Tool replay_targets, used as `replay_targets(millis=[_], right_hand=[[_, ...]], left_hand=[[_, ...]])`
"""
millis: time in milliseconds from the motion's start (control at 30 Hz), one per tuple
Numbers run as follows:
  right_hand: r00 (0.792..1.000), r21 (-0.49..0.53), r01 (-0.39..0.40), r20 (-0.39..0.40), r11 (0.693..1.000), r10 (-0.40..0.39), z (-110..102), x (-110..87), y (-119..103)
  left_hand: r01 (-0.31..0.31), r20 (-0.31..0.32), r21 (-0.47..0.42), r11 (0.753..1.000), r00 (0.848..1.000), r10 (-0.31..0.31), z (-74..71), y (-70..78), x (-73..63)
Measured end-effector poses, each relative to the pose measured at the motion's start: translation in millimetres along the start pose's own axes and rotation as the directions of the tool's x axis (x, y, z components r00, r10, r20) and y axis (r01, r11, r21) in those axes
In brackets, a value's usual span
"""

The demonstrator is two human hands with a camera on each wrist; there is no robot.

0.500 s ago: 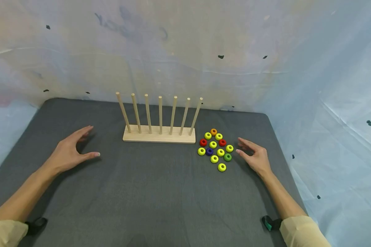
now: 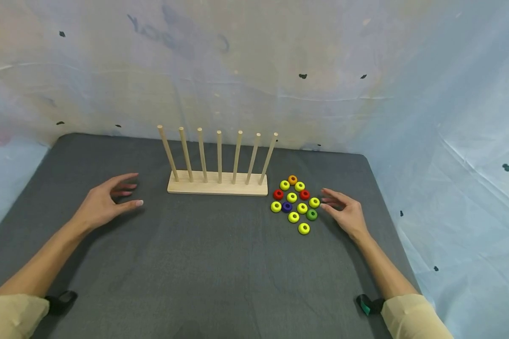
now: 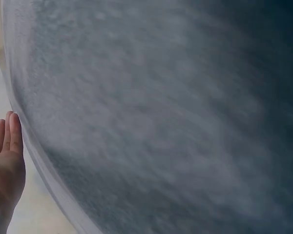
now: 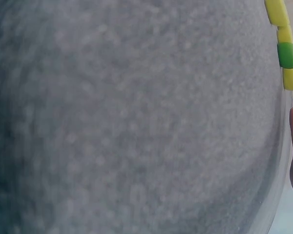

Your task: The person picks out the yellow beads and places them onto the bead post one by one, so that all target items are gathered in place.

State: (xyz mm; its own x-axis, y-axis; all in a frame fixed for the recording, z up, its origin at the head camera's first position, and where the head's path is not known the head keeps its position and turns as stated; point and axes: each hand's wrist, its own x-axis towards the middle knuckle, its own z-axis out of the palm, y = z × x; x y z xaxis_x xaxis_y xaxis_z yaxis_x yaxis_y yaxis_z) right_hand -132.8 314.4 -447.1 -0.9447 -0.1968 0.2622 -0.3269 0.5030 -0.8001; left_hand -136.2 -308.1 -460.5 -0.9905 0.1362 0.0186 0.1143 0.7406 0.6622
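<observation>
My left hand (image 2: 99, 205) hovers over the left part of the dark table, fingers loosely spread with nothing in them. To its right stands a wooden peg rack (image 2: 217, 189) with several upright dowels, all bare. My right hand (image 2: 348, 215) is just right of a loose group of ring beads, its fingertips close to a yellow bead (image 2: 314, 202). Most beads are yellow; among them lie an orange bead (image 2: 292, 180), a blue bead (image 2: 286, 207), a green bead (image 2: 311, 214) and two red ones. In the right wrist view, yellow beads and a green bead (image 4: 286, 55) show beyond the fingertips.
The dark grey table (image 2: 203, 268) fills the lower view. Behind it hangs pale, stained sheeting (image 2: 254, 61), and more sheeting (image 2: 471, 197) rises on the right. A black strap (image 2: 370, 304) lies by the right sleeve, another (image 2: 61, 301) by the left.
My left hand has moved slightly right, toward the rack. The right hand has shifted a little left, nearer the beads. Rack and beads have stayed put.
</observation>
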Motion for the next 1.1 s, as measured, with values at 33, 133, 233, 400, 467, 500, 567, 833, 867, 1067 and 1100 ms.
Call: replay_targets(millis=[33, 133, 233, 400, 467, 500, 567, 833, 867, 1067, 1100], right_hand=[[1.000, 0.018, -0.011, 0.006, 1.000, 0.011, 0.1, 0.0, 0.2], [0.999, 0.049, -0.036, 0.027, 0.998, 0.035, 1.0, 0.3, 0.9], [0.997, 0.054, -0.064, 0.050, 0.996, 0.061, 1.6, 0.7, 1.0], [0.992, 0.046, -0.108, 0.075, 0.993, 0.105, 2.2, 1.6, -1.7], [0.990, 0.050, -0.122, 0.082, 0.991, 0.118, 2.3, 2.4, -1.4], [0.989, 0.048, -0.124, 0.086, 0.991, 0.120, 2.4, 2.7, -0.6], [0.989, 0.042, -0.124, 0.090, 0.991, 0.120, 2.6, 3.4, 3.9], [0.983, -0.015, -0.161, 0.089, 0.987, 0.162, 4.1, 3.7, 37.4], [0.982, -0.022, -0.162, 0.093, 0.987, 0.163, 4.2, 4.0, 38.5], [0.985, -0.062, -0.136, 0.100, 0.989, 0.142, 5.0, 6.3, 39.0], [0.985, -0.075, -0.132, 0.098, 0.988, 0.139, 5.2, 6.8, 38.9]], left_hand=[[0.004, 0.005, -0.015, 1.000, 1.000, -0.004, 0.3, 1.4, 1.0], [0.006, 0.021, -0.048, 0.999, 1.000, -0.005, 1.4, 4.9, 4.1], [-0.005, 0.034, -0.076, 0.997, 0.999, 0.007, 2.5, 7.6, 7.1], [-0.012, 0.054, -0.125, 0.992, 0.998, 0.018, 6.0, 7.8, 14.8], [-0.016, 0.060, -0.151, 0.988, 0.998, 0.025, 7.9, 7.7, 17.7], [-0.018, 0.063, -0.161, 0.987, 0.998, 0.029, 8.9, 7.7, 19.1], [-0.023, 0.074, -0.182, 0.983, 0.997, 0.037, 11.0, 8.2, 21.6], [-0.042, 0.132, -0.227, 0.973, 0.989, 0.073, 14.4, 14.2, 30.5], [-0.036, 0.138, -0.234, 0.972, 0.988, 0.069, 14.3, 14.6, 31.3], [0.004, 0.175, -0.273, 0.962, 0.983, 0.046, 16.5, 15.3, 38.7], [0.007, 0.179, -0.280, 0.960, 0.983, 0.045, 17.3, 15.3, 40.5]])
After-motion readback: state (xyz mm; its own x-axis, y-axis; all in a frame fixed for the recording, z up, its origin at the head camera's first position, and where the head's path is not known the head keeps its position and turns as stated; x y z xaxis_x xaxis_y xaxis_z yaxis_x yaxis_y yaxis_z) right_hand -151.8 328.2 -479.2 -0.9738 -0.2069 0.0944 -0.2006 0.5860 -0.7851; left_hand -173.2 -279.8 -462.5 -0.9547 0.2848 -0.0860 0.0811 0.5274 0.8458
